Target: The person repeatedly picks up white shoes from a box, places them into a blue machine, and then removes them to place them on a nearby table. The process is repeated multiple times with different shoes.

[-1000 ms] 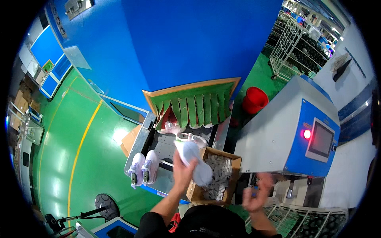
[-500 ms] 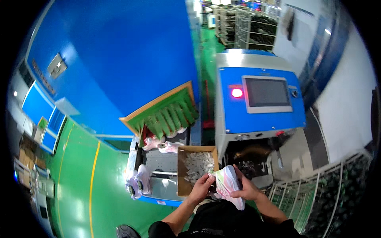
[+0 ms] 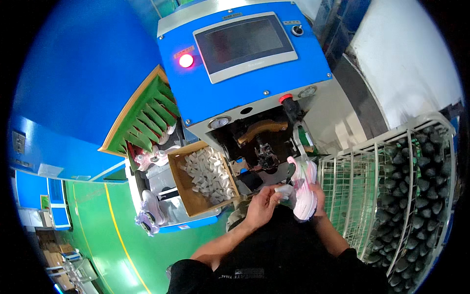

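Note:
A pink and white sneaker (image 3: 305, 192) is in my right hand (image 3: 319, 200), toe pointing down toward me, with the fingers wrapped round its far side. My left hand (image 3: 263, 206) is just left of the shoe, thumb and fingers pinched on a small white piece (image 3: 284, 190). That piece looks like the loose white pieces (image 3: 208, 174) in the open cardboard box (image 3: 190, 208) to the left. Directly ahead is a blue and grey machine (image 3: 245, 93) with a dark opening, where a curved brass-coloured part (image 3: 263, 131) shows.
Left of the box, more sneakers (image 3: 151, 210) rest on a conveyor (image 3: 171, 208), some below green curtain strips (image 3: 152, 120) of a blue enclosure. On the right stands a white wire rack (image 3: 350, 196) of dark shoe-shaped pieces (image 3: 416, 196). The machine carries a screen, a lit red lamp (image 3: 186, 61) and gauges.
The view has swung right and closer to the machine. My left hand has come off the shoe and now pinches a white piece. The sneaker has been tipped more upright in my right hand.

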Demonstrator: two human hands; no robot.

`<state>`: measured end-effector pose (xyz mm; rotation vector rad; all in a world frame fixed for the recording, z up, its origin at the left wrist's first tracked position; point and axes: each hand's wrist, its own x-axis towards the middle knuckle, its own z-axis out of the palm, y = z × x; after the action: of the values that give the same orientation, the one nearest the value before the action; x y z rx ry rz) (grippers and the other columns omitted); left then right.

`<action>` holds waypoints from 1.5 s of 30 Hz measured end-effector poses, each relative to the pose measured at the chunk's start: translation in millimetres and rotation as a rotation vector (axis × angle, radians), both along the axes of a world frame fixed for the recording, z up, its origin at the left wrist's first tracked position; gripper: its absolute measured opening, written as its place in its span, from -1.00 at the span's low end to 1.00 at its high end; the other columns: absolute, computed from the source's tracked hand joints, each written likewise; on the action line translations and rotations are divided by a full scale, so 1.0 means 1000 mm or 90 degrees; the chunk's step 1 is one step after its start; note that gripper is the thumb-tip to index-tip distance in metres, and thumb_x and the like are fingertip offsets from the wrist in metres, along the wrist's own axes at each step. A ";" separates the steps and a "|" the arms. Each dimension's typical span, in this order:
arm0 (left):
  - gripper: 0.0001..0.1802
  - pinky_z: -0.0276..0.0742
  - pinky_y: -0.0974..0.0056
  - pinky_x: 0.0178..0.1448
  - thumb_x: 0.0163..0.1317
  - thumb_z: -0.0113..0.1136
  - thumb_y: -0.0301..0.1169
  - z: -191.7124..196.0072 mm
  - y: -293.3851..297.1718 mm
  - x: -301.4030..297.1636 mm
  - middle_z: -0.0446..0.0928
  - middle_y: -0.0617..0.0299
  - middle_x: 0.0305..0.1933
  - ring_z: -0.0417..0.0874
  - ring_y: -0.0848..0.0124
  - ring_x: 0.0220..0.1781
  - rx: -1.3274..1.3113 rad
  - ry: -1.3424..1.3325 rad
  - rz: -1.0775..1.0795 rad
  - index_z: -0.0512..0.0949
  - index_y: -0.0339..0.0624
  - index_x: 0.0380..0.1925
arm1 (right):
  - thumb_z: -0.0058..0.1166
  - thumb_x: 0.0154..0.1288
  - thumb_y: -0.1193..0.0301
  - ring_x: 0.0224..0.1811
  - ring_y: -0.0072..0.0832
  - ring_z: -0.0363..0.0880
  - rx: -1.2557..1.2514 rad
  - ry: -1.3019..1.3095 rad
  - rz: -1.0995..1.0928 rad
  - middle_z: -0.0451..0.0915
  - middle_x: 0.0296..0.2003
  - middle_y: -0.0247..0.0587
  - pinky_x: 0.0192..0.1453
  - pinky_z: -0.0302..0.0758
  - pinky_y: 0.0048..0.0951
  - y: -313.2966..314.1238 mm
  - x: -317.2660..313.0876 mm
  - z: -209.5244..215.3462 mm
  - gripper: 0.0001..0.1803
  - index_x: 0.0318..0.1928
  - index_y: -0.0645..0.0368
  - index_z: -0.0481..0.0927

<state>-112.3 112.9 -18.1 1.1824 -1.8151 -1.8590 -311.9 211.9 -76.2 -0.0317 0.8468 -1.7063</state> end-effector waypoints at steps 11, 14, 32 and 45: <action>-0.58 0.43 0.39 0.12 0.58 0.06 -0.15 -0.084 -0.032 -0.005 0.53 0.32 -0.14 0.49 0.53 -0.08 0.132 0.175 0.067 0.51 -0.28 0.16 | 0.30 0.11 0.30 0.13 -0.07 0.65 0.267 0.896 0.311 0.52 0.26 0.17 0.18 0.57 -0.16 -0.121 -0.014 0.059 0.04 0.59 0.08 0.10; -0.61 0.45 0.36 0.11 0.57 0.06 -0.13 -0.136 -0.042 -0.019 0.52 0.33 -0.20 0.48 0.53 -0.11 0.151 0.190 0.113 0.52 -0.27 0.06 | 0.26 0.12 0.10 0.05 0.16 0.65 0.408 1.203 0.423 0.53 0.19 0.30 0.09 0.60 -0.01 -0.153 0.015 0.050 0.10 0.62 -0.14 -0.02; -0.37 0.55 -0.03 0.19 0.40 0.17 -0.01 -0.132 -0.097 0.191 0.62 -0.26 0.05 0.67 -0.10 0.11 -0.130 -0.425 0.283 0.42 -0.27 0.24 | 0.19 0.23 0.03 -0.15 0.13 0.70 0.457 1.204 0.388 0.55 0.04 0.40 -0.16 0.66 0.04 -0.170 0.056 0.047 -0.01 0.57 0.04 0.04; -0.61 0.57 0.24 0.00 0.51 0.09 -0.21 -0.076 -0.078 0.087 0.71 0.08 -0.19 0.67 0.37 -0.15 -0.027 -0.062 -0.224 0.63 -0.39 -0.07 | 0.21 0.08 0.41 -0.15 0.00 0.55 0.433 1.347 -0.039 0.57 -0.12 0.11 -0.08 0.49 0.03 -0.124 0.097 0.009 -0.12 0.45 0.31 0.23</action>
<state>-25.7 35.3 -94.3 1.0047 -2.2249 -1.9580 -214.7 88.1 -67.3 -1.5125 2.8072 -0.7451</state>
